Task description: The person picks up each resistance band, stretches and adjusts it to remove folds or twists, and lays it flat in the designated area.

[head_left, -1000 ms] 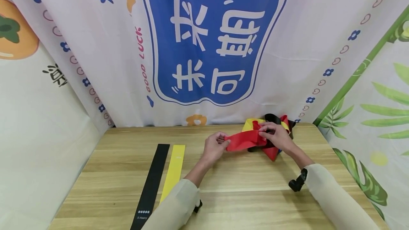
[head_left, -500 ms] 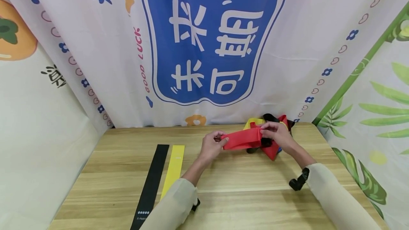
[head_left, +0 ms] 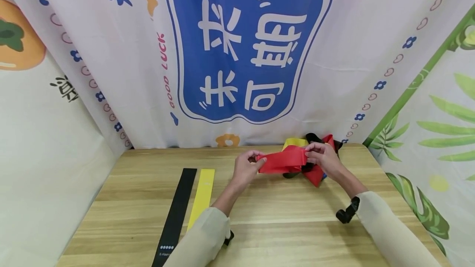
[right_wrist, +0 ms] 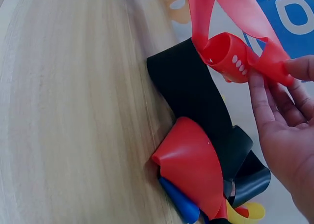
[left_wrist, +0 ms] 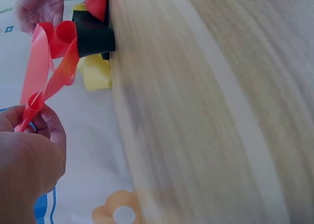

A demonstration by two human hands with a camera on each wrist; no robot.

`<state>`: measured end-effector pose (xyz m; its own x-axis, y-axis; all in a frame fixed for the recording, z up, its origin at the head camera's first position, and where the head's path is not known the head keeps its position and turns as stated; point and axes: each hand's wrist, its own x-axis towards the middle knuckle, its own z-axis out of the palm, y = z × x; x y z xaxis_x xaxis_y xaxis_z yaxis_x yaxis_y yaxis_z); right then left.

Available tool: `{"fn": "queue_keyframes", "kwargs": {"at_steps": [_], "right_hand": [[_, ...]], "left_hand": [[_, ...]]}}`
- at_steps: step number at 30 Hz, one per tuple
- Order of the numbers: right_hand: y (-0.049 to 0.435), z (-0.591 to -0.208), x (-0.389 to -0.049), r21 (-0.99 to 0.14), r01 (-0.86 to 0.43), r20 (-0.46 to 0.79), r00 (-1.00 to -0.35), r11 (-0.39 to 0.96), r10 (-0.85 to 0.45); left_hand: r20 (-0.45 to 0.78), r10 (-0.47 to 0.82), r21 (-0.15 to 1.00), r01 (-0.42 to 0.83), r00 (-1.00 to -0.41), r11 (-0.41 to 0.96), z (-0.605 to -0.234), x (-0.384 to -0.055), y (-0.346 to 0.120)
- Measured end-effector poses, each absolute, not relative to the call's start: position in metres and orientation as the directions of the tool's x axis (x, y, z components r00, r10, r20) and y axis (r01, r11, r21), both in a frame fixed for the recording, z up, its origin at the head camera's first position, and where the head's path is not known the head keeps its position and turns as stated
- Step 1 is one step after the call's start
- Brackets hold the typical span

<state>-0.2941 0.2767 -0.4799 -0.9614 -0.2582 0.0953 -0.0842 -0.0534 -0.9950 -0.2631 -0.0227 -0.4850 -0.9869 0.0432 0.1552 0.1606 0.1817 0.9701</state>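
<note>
A red resistance band (head_left: 276, 162) is stretched out between both hands above the back right of the table. My left hand (head_left: 245, 170) pinches its left end between thumb and fingers. At the other end, my right hand (head_left: 323, 160) pinches the band; in the right wrist view a curled part of it with white dots (right_wrist: 239, 66) hangs beside the fingertips. Right behind and below lies a tangled heap of bands: a black band (right_wrist: 189, 81), another red band (right_wrist: 194, 165), a blue band (right_wrist: 179, 200) and a yellow band (head_left: 295, 142).
A flat black band (head_left: 176, 209) with white dots and small lettering lies on the left of the wooden table (head_left: 122, 209). Parallel to it is a flat yellow band (head_left: 202, 195), partly behind the left sleeve (head_left: 205, 234). A printed curtain (head_left: 352, 52) hangs along the table's back edge.
The red band between my hands has shifted slightly and its loop has spread, with its far side now bulging up near my right hand. Both hands keep their pinch and have barely moved.
</note>
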Motion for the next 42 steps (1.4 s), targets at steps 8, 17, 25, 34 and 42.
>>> {"fn": "queue_keyframes", "kwargs": {"at_steps": [8, 17, 25, 34, 42], "right_hand": [[0.285, -0.483, -0.294, -0.998, -0.049, 0.041, -0.984, 0.04, -0.171], [0.293, -0.489, -0.293, -1.0, -0.01, 0.012, -0.993, -0.019, -0.121], [0.299, -0.483, -0.293, -0.981, -0.026, 0.052, -0.99, -0.195, -0.127], [0.306, -0.483, -0.293, -0.979, 0.003, 0.022, -0.992, -0.205, -0.121], [0.308, -0.484, -0.294, -0.963, -0.021, 0.058, -0.99, -0.269, -0.13]], "left_hand": [[0.085, 0.103, 0.971, 0.106, -0.991, 0.216, -0.498, -0.267, -0.009], [-0.033, 0.152, 0.978, 0.0, -0.988, 0.211, -0.507, -0.273, 0.007], [-0.105, 0.201, 0.978, -0.064, -0.974, 0.199, -0.511, -0.273, 0.022], [-0.095, 0.232, 0.97, -0.038, -0.968, 0.241, -0.517, -0.277, 0.034], [-0.108, 0.272, 0.951, -0.02, -0.956, 0.308, -0.518, -0.277, 0.038]]}}
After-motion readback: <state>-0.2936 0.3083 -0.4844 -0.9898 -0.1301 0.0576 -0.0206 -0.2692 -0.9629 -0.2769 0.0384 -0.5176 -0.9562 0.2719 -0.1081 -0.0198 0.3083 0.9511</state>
